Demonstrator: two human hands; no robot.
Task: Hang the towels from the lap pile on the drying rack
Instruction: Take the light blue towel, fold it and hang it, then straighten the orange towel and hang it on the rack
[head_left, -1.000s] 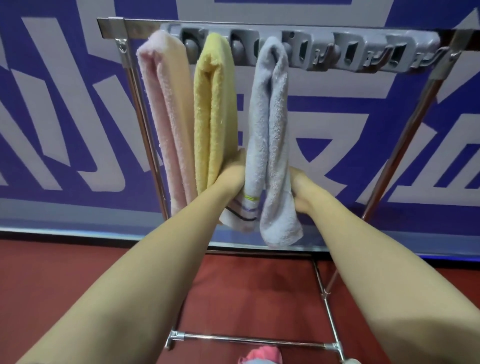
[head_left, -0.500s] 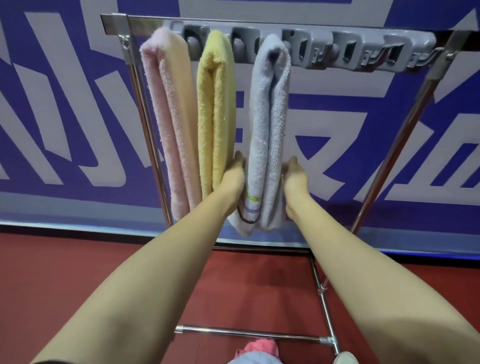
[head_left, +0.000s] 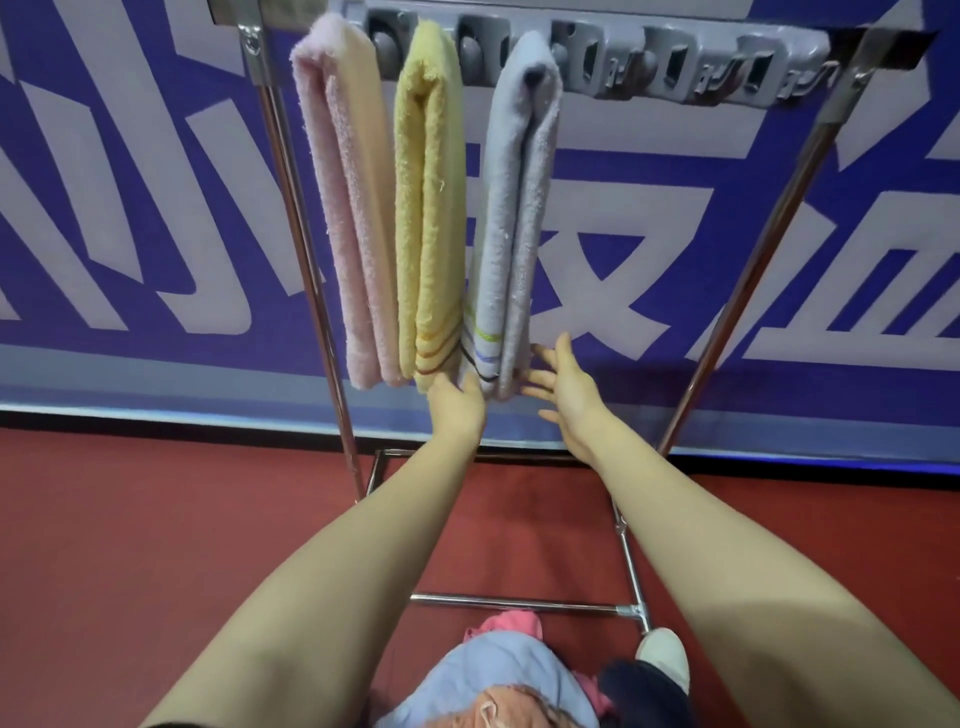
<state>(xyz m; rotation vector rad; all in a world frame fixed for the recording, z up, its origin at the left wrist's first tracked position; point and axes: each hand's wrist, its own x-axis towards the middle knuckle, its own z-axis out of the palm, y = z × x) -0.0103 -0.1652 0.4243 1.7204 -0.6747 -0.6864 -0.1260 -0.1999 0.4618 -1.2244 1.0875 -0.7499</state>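
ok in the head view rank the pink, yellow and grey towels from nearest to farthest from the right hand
1. grey towel, rightmost of the three, its lower end just beside the right hand
2. yellow towel, in the middle
3. pink towel, leftmost

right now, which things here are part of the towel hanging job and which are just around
job: pink towel, yellow towel, grey towel, rack, lap pile, left hand, right hand
just around: banner, floor, shoe
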